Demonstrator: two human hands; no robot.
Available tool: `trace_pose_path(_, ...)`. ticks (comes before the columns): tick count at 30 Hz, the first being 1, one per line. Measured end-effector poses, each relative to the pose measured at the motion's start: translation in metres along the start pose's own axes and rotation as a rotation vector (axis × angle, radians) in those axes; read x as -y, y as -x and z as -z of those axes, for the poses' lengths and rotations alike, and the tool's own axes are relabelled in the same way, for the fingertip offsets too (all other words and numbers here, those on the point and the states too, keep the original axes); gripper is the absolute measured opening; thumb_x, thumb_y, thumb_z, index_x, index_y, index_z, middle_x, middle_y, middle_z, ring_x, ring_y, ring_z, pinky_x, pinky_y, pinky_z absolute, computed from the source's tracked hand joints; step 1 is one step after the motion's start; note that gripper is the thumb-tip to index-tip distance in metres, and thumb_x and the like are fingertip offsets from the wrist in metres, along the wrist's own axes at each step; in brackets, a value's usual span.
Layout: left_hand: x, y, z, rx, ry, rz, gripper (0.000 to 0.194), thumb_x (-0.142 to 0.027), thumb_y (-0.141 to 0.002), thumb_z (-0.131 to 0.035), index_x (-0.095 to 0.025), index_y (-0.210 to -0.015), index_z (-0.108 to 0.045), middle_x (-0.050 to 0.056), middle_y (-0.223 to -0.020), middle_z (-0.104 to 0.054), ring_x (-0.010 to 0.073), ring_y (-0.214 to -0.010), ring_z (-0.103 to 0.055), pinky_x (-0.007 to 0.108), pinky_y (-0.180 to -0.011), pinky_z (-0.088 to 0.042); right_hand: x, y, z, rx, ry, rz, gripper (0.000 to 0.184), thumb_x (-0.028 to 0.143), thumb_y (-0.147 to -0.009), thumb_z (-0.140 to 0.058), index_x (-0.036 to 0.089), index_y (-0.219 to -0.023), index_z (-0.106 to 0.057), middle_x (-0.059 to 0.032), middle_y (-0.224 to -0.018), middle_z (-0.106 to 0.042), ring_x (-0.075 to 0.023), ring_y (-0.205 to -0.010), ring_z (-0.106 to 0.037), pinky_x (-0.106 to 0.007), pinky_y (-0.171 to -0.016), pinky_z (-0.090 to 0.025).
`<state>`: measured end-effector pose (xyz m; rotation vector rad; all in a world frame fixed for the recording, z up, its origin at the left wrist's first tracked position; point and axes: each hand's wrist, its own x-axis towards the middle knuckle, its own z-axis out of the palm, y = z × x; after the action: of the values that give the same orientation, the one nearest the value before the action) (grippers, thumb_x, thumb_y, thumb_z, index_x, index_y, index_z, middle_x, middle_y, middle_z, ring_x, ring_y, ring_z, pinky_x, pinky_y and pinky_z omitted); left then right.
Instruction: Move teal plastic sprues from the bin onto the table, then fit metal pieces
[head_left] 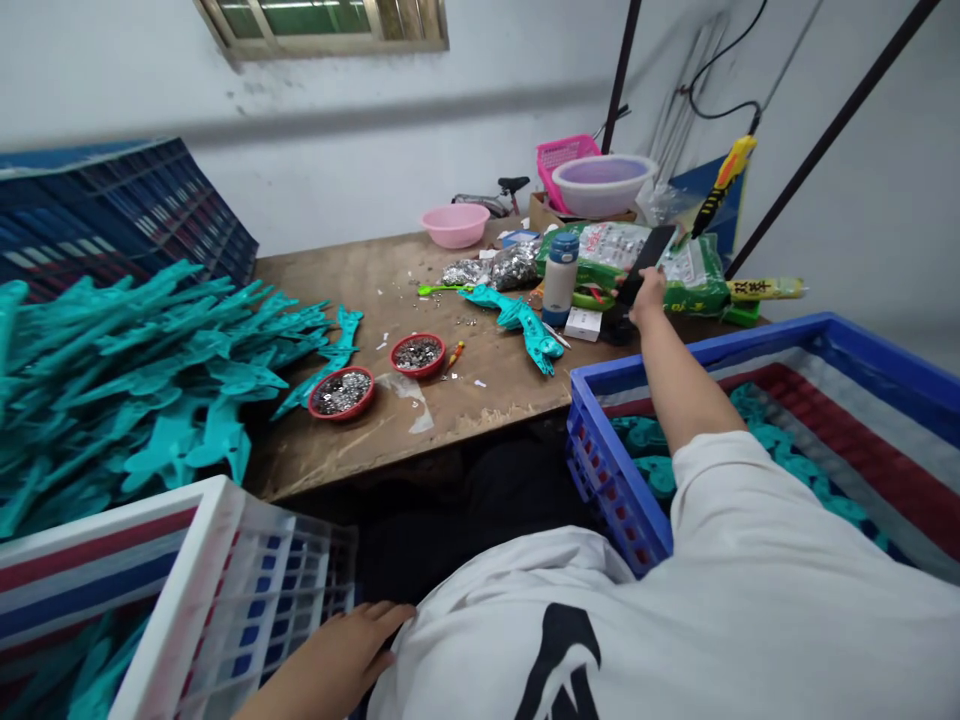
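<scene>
My right hand [648, 296] reaches over the far right part of the table, fingers closed on a dark, flat smartphone [646, 262]. Just left of it stand a white bottle with a blue cap [560, 280] and a small white box [583, 324]. Behind the smartphone lies a green and white printed bag [686, 268]. My left hand [346, 650] is low at my side, touching my white shirt, its fingers stretched out and nothing in it. Several joined teal plastic parts [517, 318] lie on the table between the bottle and two red bowls of small metal pieces [418, 355].
A big heap of teal parts [150, 370] covers the table's left side. Below it is a white crate [217, 500]; a blue crate [750, 340] with teal parts stands at my right. A yellow-handled tool [726, 180] hangs on a cable. Basins [456, 226] sit at the back.
</scene>
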<state>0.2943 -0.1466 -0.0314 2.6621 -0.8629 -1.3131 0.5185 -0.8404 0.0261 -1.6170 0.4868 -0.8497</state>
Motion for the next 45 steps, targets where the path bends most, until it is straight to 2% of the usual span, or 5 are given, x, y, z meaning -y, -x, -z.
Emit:
trace_pose_path(3,0.007,-0.001,0.001,0.03,-0.013,0.017,0.075,-0.02,-0.11,-0.048,-0.029,-0.182,-0.065,0.009,-0.182,-0.064,0.0348,-0.167,-0.063,0.052,-0.142,-0.049,0.003,0.003,-0.006,0.091,-0.414,-0.194,0.026,0.038,-0.086,-0.065,0.026,-0.109,-0.067,-0.0087,-0.093,-0.08,-0.0353,-0.096,-0.082,-0.063,-0.09,-0.077)
trace_pose_path(7,0.021,-0.004,0.0,-0.017,-0.066,0.073,0.075,-0.024,-0.112,-0.045,-0.025,-0.185,-0.062,0.011,-0.183,-0.062,0.0356,-0.171,-0.06,0.052,-0.145,-0.046,0.008,0.011,-0.009,0.19,-0.743,-0.35,0.05,0.029,-0.062,-0.061,0.024,-0.112,-0.066,-0.0055,-0.086,-0.08,-0.0309,-0.087,-0.08,-0.055,-0.089,-0.078)
trace_pose_path(31,0.025,-0.007,-0.003,0.023,-0.077,0.112,0.079,-0.035,-0.11,-0.053,-0.022,-0.188,-0.057,0.014,-0.186,-0.058,0.0367,-0.173,-0.058,0.053,-0.146,-0.045,0.012,0.018,-0.003,0.349,-0.764,-0.291,0.053,0.037,-0.06,-0.062,0.024,-0.112,-0.068,-0.0101,-0.095,-0.085,-0.0373,-0.106,-0.085,-0.06,-0.095,-0.077)
trace_pose_path(39,0.02,-0.005,0.001,0.006,-0.061,0.093,0.08,-0.035,-0.107,-0.052,-0.02,-0.186,-0.06,0.015,-0.181,-0.063,0.0371,-0.169,-0.061,0.053,-0.143,-0.047,0.003,0.01,-0.005,0.272,-0.607,-0.195,0.05,0.06,-0.092,-0.066,0.021,-0.122,-0.074,-0.0134,-0.108,-0.083,-0.0364,-0.117,-0.084,-0.057,-0.098,-0.075)
trace_pose_path(45,0.019,-0.001,0.003,0.008,-0.035,0.075,0.08,-0.04,-0.108,-0.052,-0.02,-0.185,-0.061,0.014,-0.181,-0.063,0.0383,-0.169,-0.061,0.053,-0.143,-0.049,-0.015,-0.013,-0.001,-0.155,0.046,0.057,0.068,0.066,-0.122,-0.036,0.028,-0.175,-0.056,-0.0157,-0.154,-0.068,-0.0322,-0.159,-0.065,-0.06,-0.132,-0.056)
